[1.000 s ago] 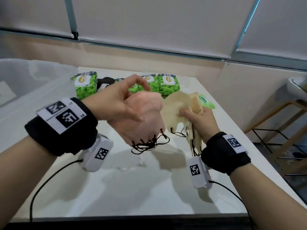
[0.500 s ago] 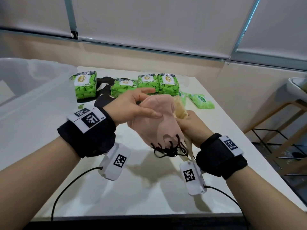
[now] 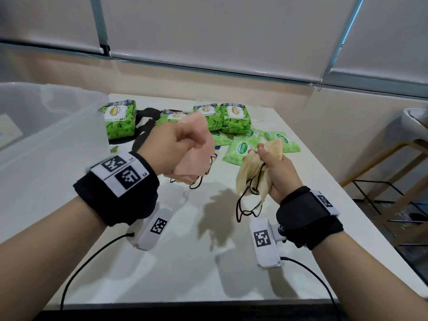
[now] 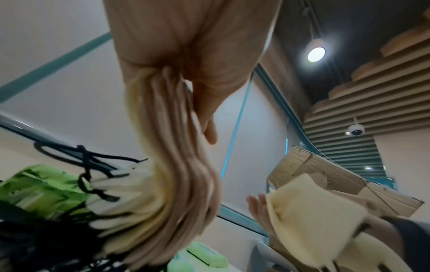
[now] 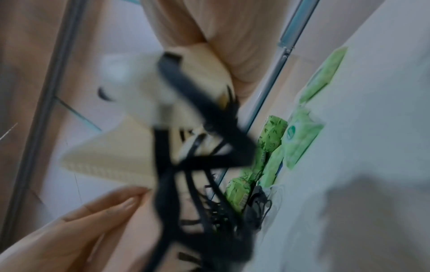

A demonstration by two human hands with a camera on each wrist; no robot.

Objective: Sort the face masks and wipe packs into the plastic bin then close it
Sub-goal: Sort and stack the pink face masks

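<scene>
My left hand (image 3: 185, 142) grips a stack of pink face masks (image 3: 192, 169) above the white table (image 3: 185, 262); the stack (image 4: 177, 184) hangs from my curled fingers, black ear loops dangling. My right hand (image 3: 266, 158) grips a bunch of cream face masks (image 3: 252, 181), blurred in the right wrist view (image 5: 111, 156), with loops hanging below. The two hands are a little apart. Thick green wipe packs (image 3: 235, 119) stand in a row at the table's back, with flat green wipe packs (image 3: 239, 150) just in front. The clear plastic bin (image 3: 46, 117) stands open on the left.
Black masks (image 3: 144, 133) lie between the left wipe packs, behind my left wrist. A wooden stool frame (image 3: 393, 172) stands past the table's right edge. Window blinds close off the far side beyond the table.
Half a second ago both hands met with the pink and cream masks pressed together. Now they have drawn apart: the left keeps the pink stack, the right the cream ones.
</scene>
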